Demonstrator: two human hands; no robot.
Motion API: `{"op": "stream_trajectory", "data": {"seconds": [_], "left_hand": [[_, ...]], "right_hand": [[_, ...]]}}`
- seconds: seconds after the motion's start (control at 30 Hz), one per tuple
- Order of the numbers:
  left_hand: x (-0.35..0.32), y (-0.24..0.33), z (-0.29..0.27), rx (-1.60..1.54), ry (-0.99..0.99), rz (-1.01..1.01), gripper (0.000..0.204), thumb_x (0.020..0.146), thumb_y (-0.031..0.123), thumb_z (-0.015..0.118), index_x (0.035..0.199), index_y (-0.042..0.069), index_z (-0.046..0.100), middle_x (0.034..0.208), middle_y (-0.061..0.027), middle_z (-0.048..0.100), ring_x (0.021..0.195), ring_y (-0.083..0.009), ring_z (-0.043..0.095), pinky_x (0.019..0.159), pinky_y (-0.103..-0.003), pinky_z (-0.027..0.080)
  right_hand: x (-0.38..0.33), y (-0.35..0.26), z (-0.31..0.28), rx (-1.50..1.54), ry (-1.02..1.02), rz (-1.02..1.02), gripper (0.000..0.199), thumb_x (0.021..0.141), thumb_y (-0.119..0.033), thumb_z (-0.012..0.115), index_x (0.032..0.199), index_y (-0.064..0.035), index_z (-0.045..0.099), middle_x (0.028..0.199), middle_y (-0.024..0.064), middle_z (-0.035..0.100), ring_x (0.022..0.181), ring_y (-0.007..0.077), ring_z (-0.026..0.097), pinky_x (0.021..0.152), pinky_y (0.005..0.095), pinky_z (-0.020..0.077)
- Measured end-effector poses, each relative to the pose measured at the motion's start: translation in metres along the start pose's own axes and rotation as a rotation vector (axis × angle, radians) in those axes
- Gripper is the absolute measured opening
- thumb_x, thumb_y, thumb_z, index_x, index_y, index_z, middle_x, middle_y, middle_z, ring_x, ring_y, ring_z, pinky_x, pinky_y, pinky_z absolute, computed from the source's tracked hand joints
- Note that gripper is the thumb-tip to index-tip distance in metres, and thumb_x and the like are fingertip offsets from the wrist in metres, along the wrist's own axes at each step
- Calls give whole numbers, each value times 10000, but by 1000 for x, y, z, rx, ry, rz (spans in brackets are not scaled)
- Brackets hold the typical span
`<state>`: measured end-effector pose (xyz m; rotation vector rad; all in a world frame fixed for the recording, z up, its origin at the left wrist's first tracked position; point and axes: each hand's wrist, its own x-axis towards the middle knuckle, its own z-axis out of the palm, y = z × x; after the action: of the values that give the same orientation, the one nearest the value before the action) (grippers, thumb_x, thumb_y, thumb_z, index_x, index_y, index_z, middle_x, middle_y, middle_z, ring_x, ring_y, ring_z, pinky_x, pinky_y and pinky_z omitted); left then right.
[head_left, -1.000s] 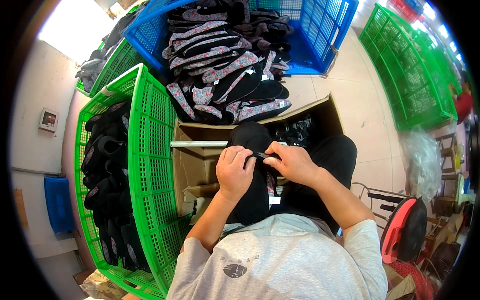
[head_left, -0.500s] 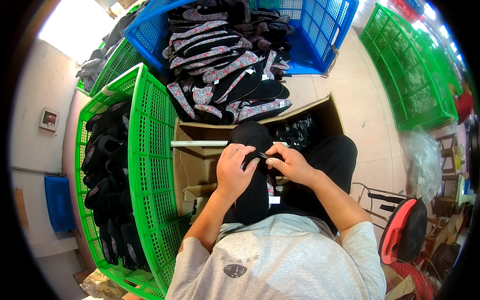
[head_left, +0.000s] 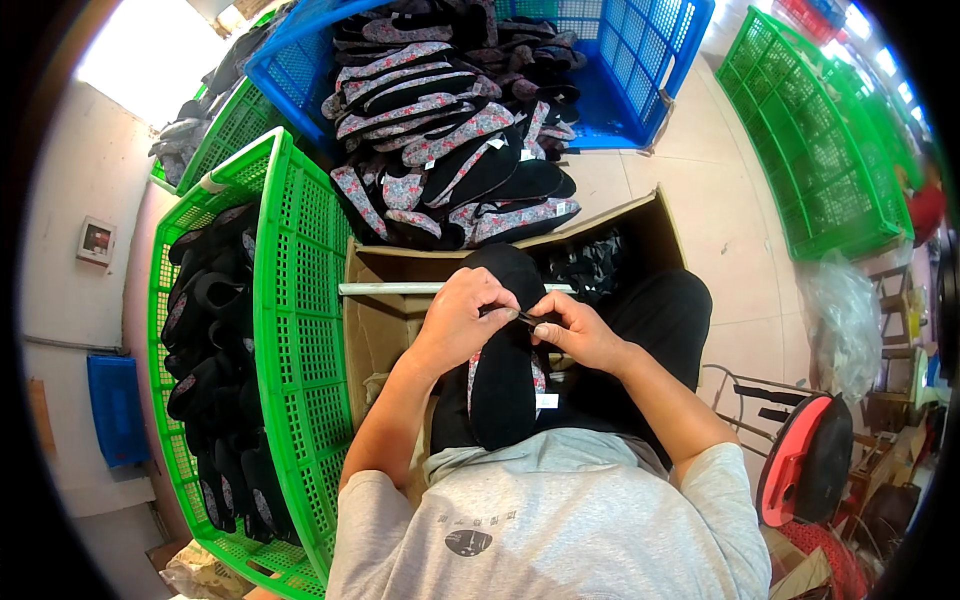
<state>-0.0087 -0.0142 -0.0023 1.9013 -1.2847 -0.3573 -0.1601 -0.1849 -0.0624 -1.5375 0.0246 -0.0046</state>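
A black shoe or slipper (head_left: 503, 400) with floral-patterned sides and a white tag (head_left: 547, 401) lies lengthwise over my lap, sole-shaped face up. Above its far half, my left hand (head_left: 462, 318) is closed, thumb and forefinger pinching one end of a thin dark strip (head_left: 525, 318). The other end sits in the pinched fingertips of my right hand (head_left: 578, 328), just to the right. The strip is small and partly covered by fingers, so its exact kind is unclear. My hands are close together but not touching.
Ahead, a blue crate (head_left: 640, 70) holds a pile of floral-and-black slippers (head_left: 460, 140). A green crate (head_left: 300, 330) of black shoes stands at my left. Before my knees is an open cardboard box (head_left: 620, 222) crossed by a pale rod (head_left: 400, 288). A red-and-black seat (head_left: 800, 460) lies at right.
My left hand has shifted slightly right and up, its back turned more upward. More of the slipper's floral left side shows, and the dark strip now spans both hands' fingertips.
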Motion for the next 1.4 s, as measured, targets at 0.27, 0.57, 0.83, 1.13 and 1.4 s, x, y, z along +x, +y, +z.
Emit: {"op": "stream_trajectory", "data": {"seconds": [0.27,0.57,0.83,1.13,1.4], "left_hand": [[4,1,-1,99,-43,108,93,783,12,643,832,40,569,833,-98,561,861,-313,536,766,-400,439],[5,0,1,142,-71,64,87,806,33,631,852,35,558,840,-110,558,870,-319,541,783,-410,443],[7,0,1,157,-58,75,64,810,54,619,840,30,567,830,-113,569,857,-322,551,777,-409,451],[6,2,4,155,-49,44,56,815,44,618,844,29,573,836,-114,575,866,-319,558,785,-412,452],[8,-1,2,-10,-78,-160,46,836,68,616,854,26,607,859,-129,608,893,-319,584,806,-409,461]], "right_hand": [[2,-24,-5,-303,26,62,206,963,-227,631,1046,-49,568,888,24,629,811,101,591,736,260,478],[3,-44,3,-500,112,138,249,931,-295,642,1025,-79,562,824,102,665,744,293,649,681,382,486],[5,-54,7,-746,165,45,254,915,-311,644,1006,-85,576,835,116,676,785,327,662,667,421,499],[7,-62,4,-801,123,76,225,915,-282,649,1005,-86,584,793,122,672,756,327,662,654,409,492],[15,-76,-5,-767,30,173,262,925,-330,614,1032,-97,558,846,122,683,815,345,662,686,452,491]]}}
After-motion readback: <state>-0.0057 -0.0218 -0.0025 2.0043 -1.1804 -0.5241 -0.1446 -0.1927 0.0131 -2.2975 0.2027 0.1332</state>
